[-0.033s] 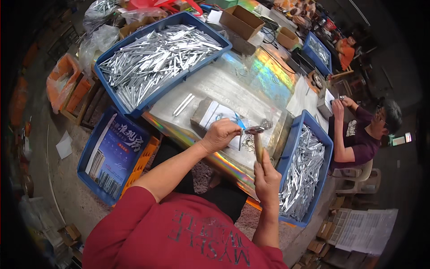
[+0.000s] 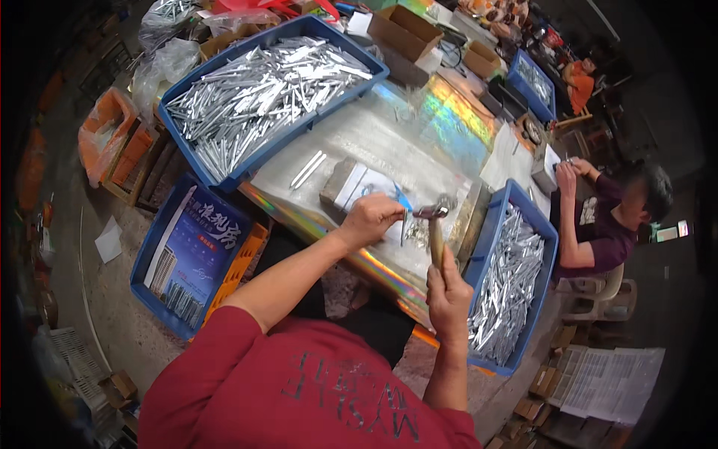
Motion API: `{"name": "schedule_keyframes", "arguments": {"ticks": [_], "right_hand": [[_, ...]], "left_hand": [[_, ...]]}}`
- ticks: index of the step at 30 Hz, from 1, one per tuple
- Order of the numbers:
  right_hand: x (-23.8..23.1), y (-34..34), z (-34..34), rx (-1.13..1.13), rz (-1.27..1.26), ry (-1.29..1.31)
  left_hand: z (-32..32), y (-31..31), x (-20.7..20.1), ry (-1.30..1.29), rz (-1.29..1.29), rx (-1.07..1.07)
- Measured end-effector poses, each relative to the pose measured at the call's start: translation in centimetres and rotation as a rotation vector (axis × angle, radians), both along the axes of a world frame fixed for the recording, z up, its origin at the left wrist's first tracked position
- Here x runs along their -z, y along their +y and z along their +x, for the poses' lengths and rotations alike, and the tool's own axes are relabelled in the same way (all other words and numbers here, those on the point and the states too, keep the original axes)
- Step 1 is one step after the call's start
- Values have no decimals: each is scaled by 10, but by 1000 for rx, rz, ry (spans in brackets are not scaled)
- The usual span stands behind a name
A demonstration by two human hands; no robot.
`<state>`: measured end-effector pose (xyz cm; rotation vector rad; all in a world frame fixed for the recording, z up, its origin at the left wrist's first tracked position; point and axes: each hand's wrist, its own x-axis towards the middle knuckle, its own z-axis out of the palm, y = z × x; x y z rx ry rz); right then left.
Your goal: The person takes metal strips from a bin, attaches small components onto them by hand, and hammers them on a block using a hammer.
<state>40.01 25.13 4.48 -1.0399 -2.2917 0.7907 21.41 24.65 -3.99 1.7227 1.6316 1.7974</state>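
Note:
My left hand (image 2: 372,219) pinches a thin metal strip (image 2: 404,228), which points downward from the fingertips. Close beyond those fingers is a small blue piece (image 2: 403,199) whose kind I cannot make out. In my right hand (image 2: 449,299) is the wooden handle of a hammer (image 2: 436,241). The hammer's metal head hangs just right of the strip, with a small gap visible between them. Under and beyond my left hand lies a block (image 2: 339,182) with white paper on top. Two loose silvery strips (image 2: 307,170) rest left of the block.
A large blue bin (image 2: 307,129) full of metal strips stands far left; another blue bin (image 2: 535,212) of strips is at right. A blue tray (image 2: 161,318) with a printed sheet sits lower left. A co-worker (image 2: 609,224) in a purple top sits at right.
The hammer head has risen slightly and shifted a little to the right, away from the strip. My left hand keeps its pinch on the strip.

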Motion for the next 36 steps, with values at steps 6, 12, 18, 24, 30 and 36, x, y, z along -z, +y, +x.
{"name": "schedule_keyframes", "arguments": {"ticks": [6,12,18,24,30,36], "right_hand": [[12,-6,6,208,-462,424],[66,23,21,460,-837,822],[94,34,23,580,-857,885],[99,24,35,546,-320,162],[69,1,25,465,182,-222],[44,-33,-21,-110,105,152]], "left_hand": [[-3,-1,-2,52,8,-15],[-4,-1,-20,4,22,-37],[-8,-2,-34,-187,-73,30],[-9,-15,-26,-643,-289,146],[-8,-43,-20,-631,-441,188],[15,-71,-16,-453,-519,276]]}}
